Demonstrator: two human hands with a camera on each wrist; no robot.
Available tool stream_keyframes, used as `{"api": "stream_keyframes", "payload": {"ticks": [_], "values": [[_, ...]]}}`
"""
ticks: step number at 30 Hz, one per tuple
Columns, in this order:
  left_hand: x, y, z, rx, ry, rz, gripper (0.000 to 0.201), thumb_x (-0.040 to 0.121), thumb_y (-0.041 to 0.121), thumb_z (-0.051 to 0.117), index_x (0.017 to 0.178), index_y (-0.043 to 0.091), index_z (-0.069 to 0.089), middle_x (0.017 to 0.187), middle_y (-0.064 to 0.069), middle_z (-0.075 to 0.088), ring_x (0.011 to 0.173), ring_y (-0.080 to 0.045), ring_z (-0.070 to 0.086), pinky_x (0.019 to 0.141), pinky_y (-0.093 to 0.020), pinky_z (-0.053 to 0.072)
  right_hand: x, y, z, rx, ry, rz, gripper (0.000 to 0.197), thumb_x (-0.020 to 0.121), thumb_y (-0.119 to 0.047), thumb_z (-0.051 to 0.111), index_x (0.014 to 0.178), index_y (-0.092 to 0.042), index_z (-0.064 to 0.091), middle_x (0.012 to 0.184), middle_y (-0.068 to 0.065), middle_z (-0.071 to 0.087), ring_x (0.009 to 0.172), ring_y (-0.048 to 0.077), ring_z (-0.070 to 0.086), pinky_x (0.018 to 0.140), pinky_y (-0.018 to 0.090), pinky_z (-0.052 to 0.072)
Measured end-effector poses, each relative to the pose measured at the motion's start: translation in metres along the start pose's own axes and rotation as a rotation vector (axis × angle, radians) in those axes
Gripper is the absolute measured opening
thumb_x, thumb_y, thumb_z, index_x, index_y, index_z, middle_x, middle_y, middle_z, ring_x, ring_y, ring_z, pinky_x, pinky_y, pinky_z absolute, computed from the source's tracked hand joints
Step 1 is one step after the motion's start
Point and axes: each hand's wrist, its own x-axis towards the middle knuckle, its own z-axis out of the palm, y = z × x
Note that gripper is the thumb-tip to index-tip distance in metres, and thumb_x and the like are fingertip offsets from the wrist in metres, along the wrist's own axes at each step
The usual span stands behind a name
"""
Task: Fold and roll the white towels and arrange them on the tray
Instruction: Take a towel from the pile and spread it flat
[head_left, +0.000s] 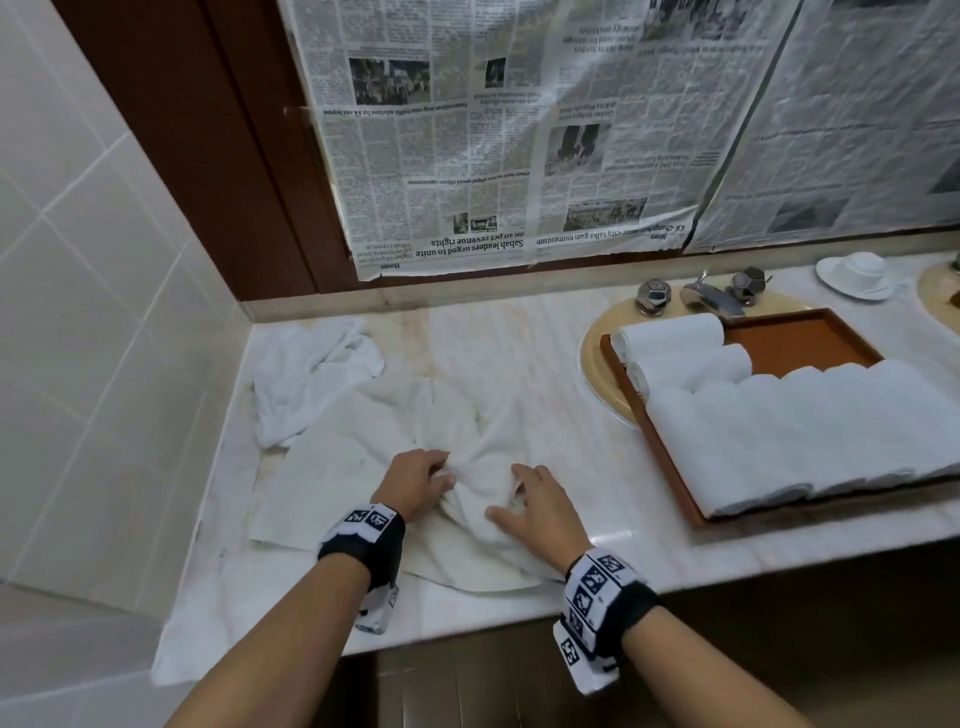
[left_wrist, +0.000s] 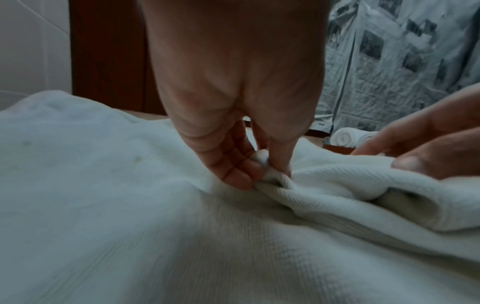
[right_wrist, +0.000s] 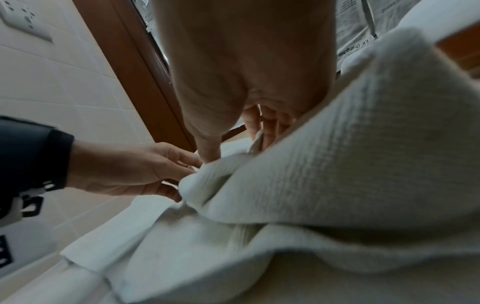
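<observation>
Towel (head_left: 467, 441) lies rumpled on the near surface (head_left: 519, 332), left of the tray (head_left: 810, 343); both hands bunch its middle. Left wrist view: left hand (left_wrist: 233, 144) pinches a fold. Right wrist view: right hand (right_wrist: 249, 98) grips cloth. Flattening likely comes next.
</observation>
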Motion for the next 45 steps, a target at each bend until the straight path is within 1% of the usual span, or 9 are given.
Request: {"api": "stream_keyframes", "payload": {"ticks": [6, 9, 12, 16, 19, 23, 34, 41, 45], "values": [[-0.043, 0.021, 0.006, 0.101, -0.222, 0.034, 0.039, 0.088, 0.028, 0.065, 0.061, 0.016, 0.04, 0.062, 0.003, 0.042, 0.058, -0.012, 0.038, 0.053, -0.025, 0.027, -0.03, 0.024, -0.01, 0.034, 0.013, 0.028, 0.053, 0.083, -0.028, 0.076, 0.131, -0.016, 0.055, 0.117, 0.002, 0.056, 0.099, 0.016, 0.056, 0.089, 0.023, 0.042], [-0.064, 0.028, 0.009, -0.016, -0.272, 0.052, 0.025, 0.084, 0.034, 0.074, 0.097, 0.022, 0.056, 0.08, 0.004, 0.055, 0.071, -0.009, 0.05, 0.062, -0.02, 0.036, -0.051, 0.035, -0.013, 0.056, 0.05, 0.025, 0.036, 0.085, -0.024, 0.075, 0.118, -0.02, 0.062, 0.102, -0.006, 0.059, 0.084, 0.006, 0.055, 0.075, 0.011, 0.039], [-0.072, 0.031, 0.008, -0.122, -0.266, 0.089, 0.09, 0.077, 0.033, 0.083, 0.147, 0.041, 0.027, 0.092, 0.0, 0.062, 0.082, -0.002, 0.056, 0.075, -0.015, 0.043, -0.067, 0.042, -0.016, 0.059, 0.062, 0.017, 0.016, 0.091, -0.02, 0.069, 0.106, -0.018, 0.066, 0.09, -0.007, 0.062, 0.079, 0.003, 0.056, 0.072, 0.013, 0.042], [-0.063, 0.036, 0.004, 0.062, -0.318, 0.021, 0.097, 0.079, 0.029, 0.076, 0.157, 0.031, 0.019, 0.094, 0.0, 0.064, 0.09, -0.018, 0.061, 0.082, -0.023, 0.047, -0.076, 0.046, -0.02, 0.037, 0.007, 0.018, 0.005, 0.091, -0.019, 0.069, 0.095, -0.019, 0.067, 0.086, -0.004, 0.064, 0.08, 0.014, 0.06, 0.07, 0.016, 0.044], [-0.064, 0.049, 0.006, 0.191, -0.335, 0.026, 0.039, 0.084, 0.024, 0.064, 0.121, 0.012, 0.06, 0.092, -0.007, 0.065, 0.091, -0.024, 0.059, 0.075, -0.029, 0.045, -0.08, 0.048, -0.021, 0.085, 0.021, -0.012, 0.003, 0.089, -0.016, 0.067, 0.09, -0.017, 0.065, 0.085, 0.0, 0.065, 0.079, 0.018, 0.061, 0.07, 0.018, 0.044], [-0.089, 0.066, 0.025, 0.236, -0.28, 0.065, 0.022, 0.086, 0.024, 0.062, 0.069, 0.015, 0.051, 0.071, 0.001, 0.055, 0.073, -0.018, 0.051, 0.06, -0.026, 0.034, -0.09, 0.059, -0.028, 0.146, 0.016, -0.047, 0.001, 0.091, -0.016, 0.064, 0.091, -0.015, 0.063, 0.083, -0.003, 0.063, 0.073, 0.009, 0.057, 0.067, 0.013, 0.042], [-0.147, 0.106, 0.066, 0.012, -0.248, 0.01, 0.03, 0.087, 0.034, 0.068, 0.066, 0.021, 0.052, 0.07, 0.006, 0.051, 0.067, -0.01, 0.047, 0.064, -0.029, 0.035, -0.111, 0.079, -0.063, 0.308, -0.003, -0.106, 0.005, 0.087, -0.02, 0.065, 0.083, -0.021, 0.062, 0.077, -0.002, 0.069, 0.069, 0.009, 0.059, 0.064, 0.013, 0.045], [-0.154, 0.108, 0.064, -0.233, 0.201, -0.044, 0.019, 0.088, 0.028, 0.07, 0.07, 0.034, 0.066, 0.104, 0.008, 0.065, 0.089, -0.007, 0.063, 0.082, -0.021, 0.044, -0.109, 0.054, -0.095, 0.436, 0.011, -0.247, 0.01, 0.084, -0.014, 0.069, 0.079, -0.019, 0.062, 0.071, -0.009, 0.062, 0.064, 0.005, 0.052, 0.064, 0.016, 0.04], [-0.157, 0.113, 0.059, -0.491, 0.334, -0.165, 0.012, 0.084, 0.019, 0.072, 0.072, 0.023, 0.073, 0.083, 0.008, 0.073, 0.066, -0.014, 0.069, 0.069, -0.034, 0.057, -0.101, 0.035, -0.107, 0.496, 0.024, -0.301, 0.009, 0.085, -0.015, 0.069, 0.079, -0.019, 0.062, 0.073, -0.01, 0.062, 0.068, 0.009, 0.054, 0.067, 0.022, 0.042]]}}
